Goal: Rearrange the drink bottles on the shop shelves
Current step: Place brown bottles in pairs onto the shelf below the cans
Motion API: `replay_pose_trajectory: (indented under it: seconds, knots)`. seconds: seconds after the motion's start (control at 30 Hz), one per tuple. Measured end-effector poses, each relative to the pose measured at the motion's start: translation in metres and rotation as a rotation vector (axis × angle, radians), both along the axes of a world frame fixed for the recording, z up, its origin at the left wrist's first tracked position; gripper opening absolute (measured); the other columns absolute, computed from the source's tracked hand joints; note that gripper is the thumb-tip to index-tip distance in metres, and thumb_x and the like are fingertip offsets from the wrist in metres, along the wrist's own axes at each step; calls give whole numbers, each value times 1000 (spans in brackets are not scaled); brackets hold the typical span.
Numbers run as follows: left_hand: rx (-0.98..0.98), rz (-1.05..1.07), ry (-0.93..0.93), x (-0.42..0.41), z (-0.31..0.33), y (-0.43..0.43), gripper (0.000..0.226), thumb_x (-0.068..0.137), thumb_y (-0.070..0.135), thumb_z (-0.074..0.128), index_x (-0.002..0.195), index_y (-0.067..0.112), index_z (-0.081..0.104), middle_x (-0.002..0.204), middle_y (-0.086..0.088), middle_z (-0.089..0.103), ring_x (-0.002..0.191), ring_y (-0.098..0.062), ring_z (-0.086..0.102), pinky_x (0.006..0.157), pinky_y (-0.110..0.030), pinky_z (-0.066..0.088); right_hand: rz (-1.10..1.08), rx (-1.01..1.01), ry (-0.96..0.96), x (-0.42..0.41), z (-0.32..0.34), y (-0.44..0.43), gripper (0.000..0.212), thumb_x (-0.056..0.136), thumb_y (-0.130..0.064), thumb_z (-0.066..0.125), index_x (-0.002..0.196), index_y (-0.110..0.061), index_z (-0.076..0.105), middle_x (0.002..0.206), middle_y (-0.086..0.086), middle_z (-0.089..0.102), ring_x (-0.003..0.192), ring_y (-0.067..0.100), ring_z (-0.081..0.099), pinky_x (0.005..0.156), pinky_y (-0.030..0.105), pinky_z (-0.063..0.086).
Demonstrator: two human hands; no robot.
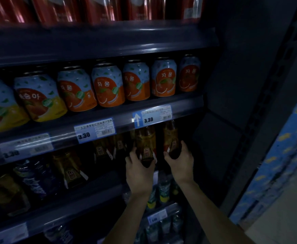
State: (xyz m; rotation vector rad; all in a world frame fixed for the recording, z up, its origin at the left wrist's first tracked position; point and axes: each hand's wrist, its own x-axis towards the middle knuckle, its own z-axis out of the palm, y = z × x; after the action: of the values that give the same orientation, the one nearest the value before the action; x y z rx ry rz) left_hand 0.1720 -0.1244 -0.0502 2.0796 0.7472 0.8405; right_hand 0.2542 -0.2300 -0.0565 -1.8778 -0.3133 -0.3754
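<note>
Left hand (138, 169) and right hand (180, 162) each clasp an upright amber plastic tea bottle (146, 147), its twin (171, 140) at 3 o'clock, apart.

orange-and-blue cans (107, 85), amber bottles (147, 145), blue price tags (94, 132)

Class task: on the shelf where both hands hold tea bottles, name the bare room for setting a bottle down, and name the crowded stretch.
Bare room lies right of the right hand and its tea bottle, up to the shelf's dark side panel. Left of the left hand and its bottle it is crowded: more tea bottles stand packed together.
</note>
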Motion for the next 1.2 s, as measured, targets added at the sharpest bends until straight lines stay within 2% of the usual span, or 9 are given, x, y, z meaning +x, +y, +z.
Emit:
replay_pose_trajectory:
  seconds: [0.17,0.3,0.43,0.6,0.77,0.93,1.03,1.1,1.2]
  knots:
    - [-20,-49,-48,15,-5,-14,76,74,44,76,134,27,32,128,-6,44,117,-21,50,87,-40,52,37,-6,-10,1,-7,-7,44,75,-24,80,113,-15,59,89,-10,61,78,1,58,64,-3,37]
    - [-10,-85,-44,14,-19,-9,76,78,39,74,139,22,32,131,-4,41,120,-20,47,98,-36,46,25,-43,-32,1,-16,-7,47,78,-25,78,119,-14,58,96,-4,63,86,6,58,70,10,42]
    - [-16,-53,-41,17,-19,-10,72,79,31,75,139,13,37,130,-6,45,119,-20,48,97,-29,43,23,-32,16,2,-16,-7,50,77,-30,78,119,-10,58,99,2,66,89,13,63,76,28,53]
    - [-26,-32,-51,17,-18,-13,72,79,34,75,138,14,39,129,-5,47,118,-19,49,97,-36,48,29,8,21,1,-16,-7,51,76,-29,79,120,-14,57,95,-3,64,84,8,62,71,17,49]
    - [-32,-21,-74,19,-16,-15,71,76,31,78,134,12,42,126,-6,48,115,-22,52,96,-42,49,46,26,78,2,-18,-6,61,78,-28,78,130,-10,53,105,5,67,93,15,65,82,33,56]
    - [-54,-31,-72,19,-15,-14,73,75,32,79,134,13,41,126,-5,47,114,-22,51,96,-43,49,74,38,83,1,-17,-7,49,80,-26,76,123,-17,56,102,-2,67,92,11,65,81,28,55]
    - [-71,-54,-83,16,-13,-12,72,75,35,79,133,15,41,124,-2,45,113,-18,50,96,-35,48,89,42,96,-4,-16,-9,55,82,-31,74,130,-16,51,116,2,64,106,12,61,89,29,51]
    - [-93,-63,-104,11,-10,-9,70,74,35,79,130,16,42,122,2,43,111,-11,49,92,-20,43,54,36,73,-10,-14,-9,64,81,-34,73,136,-15,46,123,4,59,114,15,55,96,34,48]
    - [-135,-67,-128,-1,-3,-1,69,74,36,79,130,16,44,119,6,41,107,-4,45,89,-13,37,-2,39,-12,-24,-7,-4,58,82,-33,71,133,-17,47,123,2,54,115,16,50,97,38,47]
